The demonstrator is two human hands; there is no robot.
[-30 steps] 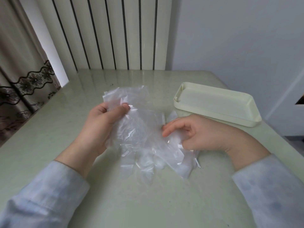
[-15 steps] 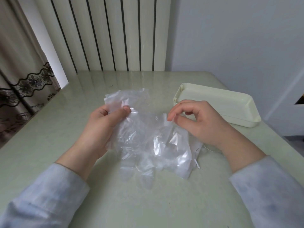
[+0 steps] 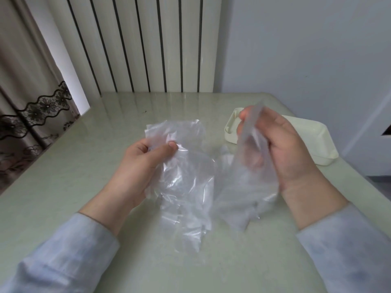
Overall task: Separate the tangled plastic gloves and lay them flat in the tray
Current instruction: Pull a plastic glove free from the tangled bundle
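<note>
- Your left hand (image 3: pixel 139 172) is over the middle of the table (image 3: pixel 84 187), palm turned inward, gripping the bunch (image 3: pixel 186 187) of clear plastic gloves near its top.
- Its thumb presses the film against the curled fingers in a pinch. The other fingers sit behind the plastic, so only their tips show.
- The bunch fans out above that pinch as a crumpled sheet and hangs below it. Its lower end trails onto the table in front of you.
- Your right hand (image 3: pixel 283 149) is raised a little higher and farther right, with its palm facing left.
- Its fingers are curled round the upper end of one glove (image 3: pixel 243 187), and the film runs up between fingertips and thumb. This part is blurred, so you cannot tell exactly which fingers pinch it.
- That glove hangs from your right hand as a loose, cloudy drape, and its lower edge is near the table.
- The glove and the bunch hang side by side and their edges meet in the middle. You cannot tell whether they touch or overlap there.
- The tray (image 3: pixel 313 142) is cream and sits on the table at the far right, behind your right hand, which hides part of it. No plastic shows on the parts of it you can see.
- Neither the bunch nor the glove touches the tray.
- Pale blue sleeves (image 3: pixel 63 256) cover both forearms down to the wrists.
- A white ribbed radiator (image 3: pixel 137 43) stands behind the table, with a lace-trimmed curtain (image 3: pixel 25 102) to its left and a plain wall (image 3: pixel 306 49) to its right.
</note>
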